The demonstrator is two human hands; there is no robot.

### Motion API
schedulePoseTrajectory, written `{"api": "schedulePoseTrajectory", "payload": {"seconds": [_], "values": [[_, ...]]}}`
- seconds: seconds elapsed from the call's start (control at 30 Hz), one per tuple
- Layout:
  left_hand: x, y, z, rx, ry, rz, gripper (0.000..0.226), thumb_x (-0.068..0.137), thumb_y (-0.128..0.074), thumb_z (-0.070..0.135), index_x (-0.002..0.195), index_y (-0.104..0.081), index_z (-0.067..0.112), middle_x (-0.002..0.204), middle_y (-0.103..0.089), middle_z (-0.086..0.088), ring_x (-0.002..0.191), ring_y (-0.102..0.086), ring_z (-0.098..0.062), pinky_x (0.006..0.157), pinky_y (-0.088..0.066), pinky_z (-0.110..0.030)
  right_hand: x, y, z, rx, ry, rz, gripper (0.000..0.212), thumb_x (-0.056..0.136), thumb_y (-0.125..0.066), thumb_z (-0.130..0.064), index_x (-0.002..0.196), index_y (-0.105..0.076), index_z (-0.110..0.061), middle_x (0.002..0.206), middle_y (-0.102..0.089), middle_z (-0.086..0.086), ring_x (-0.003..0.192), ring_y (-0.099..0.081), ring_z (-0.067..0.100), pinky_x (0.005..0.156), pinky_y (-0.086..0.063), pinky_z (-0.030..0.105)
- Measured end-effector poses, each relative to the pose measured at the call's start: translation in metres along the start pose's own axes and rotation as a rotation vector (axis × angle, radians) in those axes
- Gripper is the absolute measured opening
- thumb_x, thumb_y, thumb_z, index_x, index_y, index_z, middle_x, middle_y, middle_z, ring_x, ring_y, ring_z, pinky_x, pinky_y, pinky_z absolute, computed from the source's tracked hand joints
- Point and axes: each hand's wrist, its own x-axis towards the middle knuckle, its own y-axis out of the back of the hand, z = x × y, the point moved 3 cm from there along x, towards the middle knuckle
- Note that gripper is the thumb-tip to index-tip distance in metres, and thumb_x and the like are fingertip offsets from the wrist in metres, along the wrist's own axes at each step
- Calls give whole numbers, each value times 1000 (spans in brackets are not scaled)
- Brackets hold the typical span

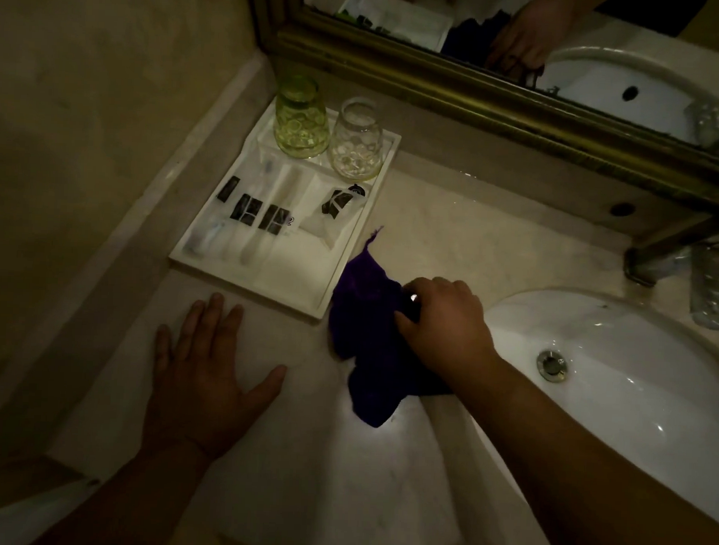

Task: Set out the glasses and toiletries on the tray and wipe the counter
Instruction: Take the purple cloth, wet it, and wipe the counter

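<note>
- While my right hand (442,316) gripped the crumpled purple cloth (367,346) on the pale marble counter (302,453), my left hand (207,373) lay flat, fingers spread.
- Green glass tumbler (301,117) and clear glass tumbler (356,139) stood on the white rectangular tray (292,278), wrapped toiletries (254,213) beside them.

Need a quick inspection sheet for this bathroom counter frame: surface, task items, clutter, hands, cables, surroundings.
Surface: pale stone counter, dim light, one bright glare patch near the cloth.
Job's things: white tray against the wall; green glass and clear glass upside down at its far end; wrapped toiletries laid in its compartments; purple cloth on the counter, beside the tray's near corner.
Clutter: plastic bottle by the tap.
Grippers: left hand flat on the counter, empty; right hand pressing on the cloth.
Cables: nothing seen.
Surroundings: sink at right, gold-framed mirror behind.
</note>
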Motion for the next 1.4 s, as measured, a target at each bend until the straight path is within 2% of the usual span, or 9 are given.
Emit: {"api": "schedulePoseTrajectory", "payload": {"seconds": [0.17, 0.3, 0.43, 0.5, 0.63, 0.87, 1.1, 1.23, 1.4], "values": [[0, 3, 2, -43, 4, -3, 100, 81, -41, 80, 157, -35, 16, 169, -25, -10, 157, -16, -27, 124, -9, -58, -6, 16, -13, 428, -46, -131, 14, 86, -73, -34, 89, -61, -26, 88, -63, -5, 82, -62, 15, 63, -47, 27], [-5, 3, 4, -115, -39, 84, 83, 85, -47, 71, 144, -55, 14, 158, -44, -11, 149, -34, -31, 123, -16, -54, -23, 49, -14, 893, -166, -257, 16, 88, -76, -26, 94, -62, -23, 96, -74, 8, 86, -74, 27, 73, -62, 45], [-5, 15, 29, -298, -163, 191, 48, 91, -52, 70, 105, -68, 27, 109, -64, 10, 106, -60, -13, 95, -43, -25, -39, 84, -10, 1253, -194, -329, 19, 90, -72, -17, 104, -60, -11, 97, -71, 13, 89, -69, 36, 71, -52, 45], [-3, 31, 55, -526, -39, 13, 44, 82, -55, 82, 94, -64, 41, 91, -62, 20, 87, -61, 4, 81, -47, -14, -46, 102, -9, 1424, -158, -347, 21, 91, -69, -10, 110, -59, -10, 99, -71, 15, 88, -69, 34, 70, -54, 40], [4, 57, 125, -1151, 247, -520, 51, 72, -56, 88, 107, -70, 53, 110, -73, 22, 85, -68, 11, 73, -55, -25, -63, 142, 2, 1609, -81, -351, 35, 89, -65, -18, 122, -59, -7, 101, -70, 13, 87, -70, 26, 70, -56, 32], [11, 112, 226, -1520, 75, -982, 65, 83, -57, 73, 134, -64, 32, 131, -71, 2, 123, -66, -17, 105, -49, -41, -100, 187, 48, 1651, -42, -258, 29, 96, -59, -21, 123, -57, -10, 105, -65, 16, 88, -64, 28, 73, -48, 40], [18, 131, 287, -1546, 39, -806, 28, 94, -70, 31, 122, -71, 27, 116, -77, -4, 104, -74, -24, 84, -62, -40, -132, 167, 121, 1638, -441, -163, 53, 87, -78, -17, 136, -57, -24, 132, -68, 15, 113, -71, 37, 96, -57, 56], [19, 134, 310, -1422, -6, -817, 16, 97, -66, 35, 113, -71, 33, 97, -74, 5, 72, -65, -12, 66, -56, -28, -152, 153, 148, 1486, -504, -209, 73, 83, -76, 4, 137, -52, -38, 129, -66, 15, 101, -75, 38, 85, -62, 52], [28, 129, 329, -1076, -140, -618, 13, 99, -56, 51, 110, -62, 46, 99, -75, 20, 90, -71, -1, 75, -51, -27, -165, 170, 185, 1354, -519, 61, 67, 92, -68, 2, 143, -46, -36, 109, -79, 6, 95, -78, 27, 79, -64, 42]]}}
